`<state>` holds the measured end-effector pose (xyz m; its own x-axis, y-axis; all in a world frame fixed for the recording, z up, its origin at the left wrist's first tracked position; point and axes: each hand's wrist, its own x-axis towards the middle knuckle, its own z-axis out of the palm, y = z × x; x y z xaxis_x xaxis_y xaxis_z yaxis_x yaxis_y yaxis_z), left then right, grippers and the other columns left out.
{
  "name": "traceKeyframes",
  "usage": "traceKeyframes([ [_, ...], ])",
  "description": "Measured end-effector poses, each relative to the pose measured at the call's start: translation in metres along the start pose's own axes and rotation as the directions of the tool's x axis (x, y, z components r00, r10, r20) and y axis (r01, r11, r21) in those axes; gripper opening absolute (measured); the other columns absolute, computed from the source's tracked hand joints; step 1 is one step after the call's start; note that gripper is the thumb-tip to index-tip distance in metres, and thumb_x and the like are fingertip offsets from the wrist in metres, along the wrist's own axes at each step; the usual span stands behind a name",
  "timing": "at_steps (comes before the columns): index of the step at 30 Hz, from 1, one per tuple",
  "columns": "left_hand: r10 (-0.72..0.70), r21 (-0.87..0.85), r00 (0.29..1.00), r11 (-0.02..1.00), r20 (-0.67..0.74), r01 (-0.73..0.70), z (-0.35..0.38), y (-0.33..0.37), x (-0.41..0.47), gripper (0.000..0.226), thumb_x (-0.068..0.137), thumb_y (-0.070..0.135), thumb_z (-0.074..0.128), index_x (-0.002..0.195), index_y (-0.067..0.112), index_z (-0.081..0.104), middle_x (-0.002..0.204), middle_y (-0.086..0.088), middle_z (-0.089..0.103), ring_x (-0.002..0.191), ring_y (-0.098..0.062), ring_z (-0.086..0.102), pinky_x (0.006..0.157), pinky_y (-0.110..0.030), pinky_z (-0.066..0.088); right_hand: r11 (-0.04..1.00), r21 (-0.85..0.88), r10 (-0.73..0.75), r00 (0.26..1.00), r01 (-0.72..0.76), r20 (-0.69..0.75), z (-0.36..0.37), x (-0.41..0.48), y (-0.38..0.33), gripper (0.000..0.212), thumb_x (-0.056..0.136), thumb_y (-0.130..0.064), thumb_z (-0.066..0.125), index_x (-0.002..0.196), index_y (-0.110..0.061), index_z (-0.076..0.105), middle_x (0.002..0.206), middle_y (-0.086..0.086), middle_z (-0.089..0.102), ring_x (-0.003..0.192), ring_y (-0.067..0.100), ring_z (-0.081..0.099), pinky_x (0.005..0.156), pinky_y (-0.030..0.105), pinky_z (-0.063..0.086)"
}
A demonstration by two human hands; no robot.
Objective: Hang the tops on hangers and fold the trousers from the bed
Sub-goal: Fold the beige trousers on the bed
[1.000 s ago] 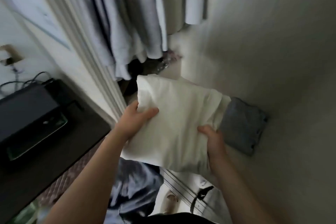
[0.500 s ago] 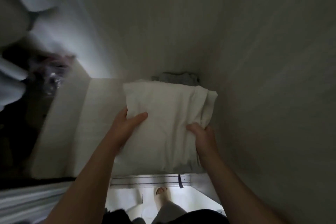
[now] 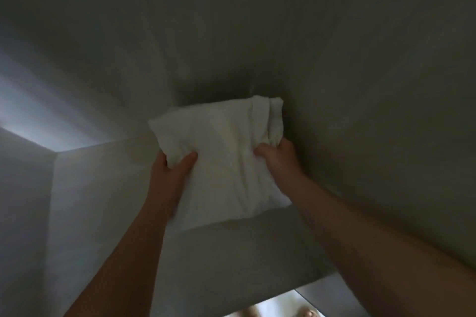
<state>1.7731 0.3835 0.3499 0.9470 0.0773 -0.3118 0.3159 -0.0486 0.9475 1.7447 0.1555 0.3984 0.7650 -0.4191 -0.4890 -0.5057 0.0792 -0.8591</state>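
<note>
Folded white trousers (image 3: pixel 226 159) lie deep on a pale wardrobe shelf (image 3: pixel 108 201), pushed into the dim back right corner. My left hand (image 3: pixel 171 170) grips their left edge, thumb on top. My right hand (image 3: pixel 277 157) holds the bunched right edge next to the side wall. The grey folded garment seen earlier is hidden under or behind the white bundle.
The wardrobe's side wall (image 3: pixel 373 110) rises close on the right and the back wall (image 3: pixel 180 33) stands straight ahead. Light falls on the back left of the compartment. Below the shelf's front edge a strip of bright floor and my toes (image 3: pixel 307 313) show.
Both hands have carried the white trousers forward into the wardrobe and onto the grey garment at the back right. The hanging clothes and the dark desk have dropped out of view.
</note>
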Motion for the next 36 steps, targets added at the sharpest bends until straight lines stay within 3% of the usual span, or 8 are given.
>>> traceKeyframes([
  [6,0.183,0.429,0.959,0.9,-0.214,-0.076,0.018,-0.027,0.038,0.081,0.088,0.032,0.076,0.154,0.016,0.033,0.15,-0.009,0.048,0.137,-0.028,0.046,0.113,-0.04,0.039,0.907,-0.421,-0.097,0.982,0.021,-0.16,0.021,0.051,0.019,0.05,0.087,-0.007,0.056,0.136,-0.009,0.048,0.133,0.013,0.056,0.118,0.03,0.054,0.098,0.036,0.045],
  [9,0.48,0.705,0.87,0.657,-0.116,-0.268,0.031,-0.046,0.037,0.067,0.097,0.037,0.06,0.156,0.018,0.034,0.161,-0.017,0.032,0.146,-0.037,0.031,0.119,-0.045,0.026,0.589,-0.775,-0.411,0.911,0.231,-0.041,0.031,0.048,0.048,0.068,0.085,-0.019,0.058,0.149,-0.02,0.038,0.154,0.009,0.037,0.138,0.033,0.035,0.111,0.048,0.032],
  [11,0.437,0.796,0.899,0.529,0.044,-0.296,0.043,-0.059,0.039,0.06,0.1,0.044,0.049,0.156,0.029,0.034,0.167,-0.013,0.021,0.152,-0.037,0.021,0.12,-0.049,0.022,0.421,-0.837,-0.472,0.872,0.351,0.129,0.04,0.046,0.062,0.066,0.09,-0.03,0.052,0.153,-0.034,0.033,0.164,0.004,0.021,0.148,0.031,0.021,0.116,0.053,0.024],
  [15,0.158,0.867,0.977,0.455,0.145,-0.203,0.057,-0.092,0.055,0.063,0.102,0.06,0.031,0.158,0.048,0.007,0.17,0.003,-0.011,0.156,-0.025,-0.005,0.125,-0.052,0.008,0.33,-0.875,-0.307,0.917,0.353,0.255,0.05,0.074,0.097,0.062,0.103,-0.051,0.033,0.155,-0.05,0.001,0.167,-0.007,-0.016,0.154,0.026,-0.007,0.121,0.06,0.006],
  [23,0.237,0.907,0.964,0.366,0.123,-0.206,0.068,-0.124,0.078,0.064,0.1,0.066,0.024,0.157,0.051,-0.002,0.169,0.003,-0.013,0.156,-0.024,-0.007,0.124,-0.051,0.002,0.229,-0.918,-0.511,0.843,0.323,0.169,0.064,0.107,0.146,0.067,0.099,-0.054,0.029,0.159,-0.041,0.002,0.169,0.002,-0.001,0.153,0.033,0.011,0.117,0.064,0.017],
  [29,-0.004,0.927,0.98,0.327,0.197,-0.185,0.064,-0.099,0.09,0.068,0.099,0.067,0.024,0.155,0.051,-0.012,0.167,0.002,-0.024,0.155,-0.026,-0.014,0.123,-0.053,-0.001,0.212,-0.912,-0.198,0.93,0.35,0.311,0.057,0.122,0.119,0.07,0.099,-0.06,0.025,0.152,-0.048,-0.021,0.165,-0.004,-0.026,0.153,0.029,-0.012,0.119,0.064,0.002],
  [33,-0.138,0.932,0.964,0.319,0.225,-0.172,0.06,-0.082,0.05,0.071,0.101,0.059,0.037,0.159,0.044,0.001,0.169,-0.004,-0.015,0.156,-0.031,-0.005,0.122,-0.057,0.011,0.157,-0.929,0.064,0.935,0.335,0.348,0.031,0.095,0.086,0.08,0.097,-0.059,0.04,0.154,-0.047,-0.015,0.165,-0.003,-0.024,0.154,0.03,-0.009,0.12,0.061,0.003],
  [36,-0.22,0.934,0.947,0.324,0.232,-0.154,0.044,-0.088,-0.016,0.072,0.1,0.059,0.042,0.16,0.041,0.006,0.17,-0.001,-0.011,0.156,-0.029,-0.001,0.121,-0.057,0.015,0.23,-0.93,0.194,0.922,0.288,0.334,0.015,0.041,0.087,0.075,0.099,-0.056,0.041,0.157,-0.044,-0.006,0.167,-0.004,-0.016,0.154,0.029,-0.006,0.121,0.058,0.004],
])
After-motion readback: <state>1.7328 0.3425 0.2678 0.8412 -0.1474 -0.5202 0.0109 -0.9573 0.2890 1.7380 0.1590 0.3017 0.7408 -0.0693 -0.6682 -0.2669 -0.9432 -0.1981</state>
